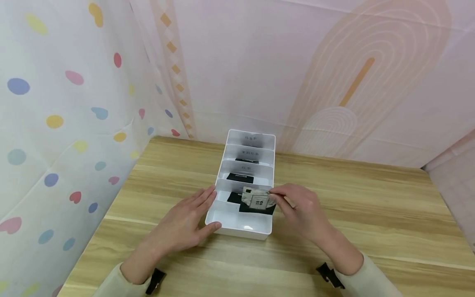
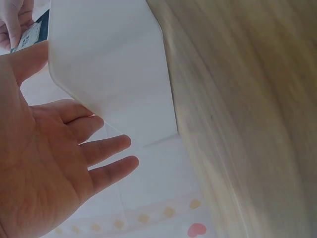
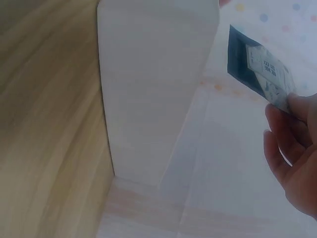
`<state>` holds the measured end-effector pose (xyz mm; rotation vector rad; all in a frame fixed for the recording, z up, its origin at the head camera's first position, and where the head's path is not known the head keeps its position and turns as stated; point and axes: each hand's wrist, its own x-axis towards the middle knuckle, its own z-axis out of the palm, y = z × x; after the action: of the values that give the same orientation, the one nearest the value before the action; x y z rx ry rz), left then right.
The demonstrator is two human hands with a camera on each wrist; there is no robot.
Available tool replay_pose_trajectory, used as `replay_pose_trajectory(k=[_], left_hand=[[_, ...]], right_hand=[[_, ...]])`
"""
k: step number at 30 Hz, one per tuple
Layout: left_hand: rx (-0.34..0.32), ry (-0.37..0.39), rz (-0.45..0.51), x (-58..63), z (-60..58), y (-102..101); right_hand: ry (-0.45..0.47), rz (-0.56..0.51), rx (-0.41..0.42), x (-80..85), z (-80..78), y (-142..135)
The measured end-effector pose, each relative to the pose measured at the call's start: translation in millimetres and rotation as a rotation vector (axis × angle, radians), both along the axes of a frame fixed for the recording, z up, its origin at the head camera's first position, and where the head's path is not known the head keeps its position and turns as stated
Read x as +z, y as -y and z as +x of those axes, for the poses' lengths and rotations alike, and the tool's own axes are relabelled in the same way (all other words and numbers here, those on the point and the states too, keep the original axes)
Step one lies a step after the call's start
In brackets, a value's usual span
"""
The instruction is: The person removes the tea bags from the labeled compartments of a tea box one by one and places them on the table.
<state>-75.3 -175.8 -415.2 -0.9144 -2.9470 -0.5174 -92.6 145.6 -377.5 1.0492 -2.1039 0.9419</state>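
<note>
A long white box with crosswise dividers stands on the table. My right hand pinches a small flat packet by its right edge, over the box's near part. Its pale printed front and dark lower part also show in the right wrist view, where the packet hangs tilted from thumb and fingers. Against the box's left side rests my left hand, thumb at the front corner. In the left wrist view that hand has its fingers extended along the box wall.
Dark packets lie in several compartments, one in the middle, another partly hidden behind the held packet, and a third farther back. Printed characters mark the far dividers. Patterned cloth hangs behind the wooden table and along its left.
</note>
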Motion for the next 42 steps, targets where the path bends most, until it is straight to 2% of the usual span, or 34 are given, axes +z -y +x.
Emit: replay_pose_trajectory(k=[9,26,35,42], left_hand=[[-0.008,-0.007,0.000,1.0,-0.1,0],[0.000,0.006,0.010,1.7,1.2,2],[-0.001,-0.006,0.004,2.0,2.2,4],[-0.001,-0.010,0.000,2.5,2.5,4]], right_hand=[[0.062,-0.018,-0.046,8.8,-4.5,-16],[0.042,-0.055,-0.172,14.4,-13.0,-56],[0.114,-0.092,-0.269,12.1,-18.5,-72],[0.241,-0.072,-0.343,8.8,-27.1,-82]])
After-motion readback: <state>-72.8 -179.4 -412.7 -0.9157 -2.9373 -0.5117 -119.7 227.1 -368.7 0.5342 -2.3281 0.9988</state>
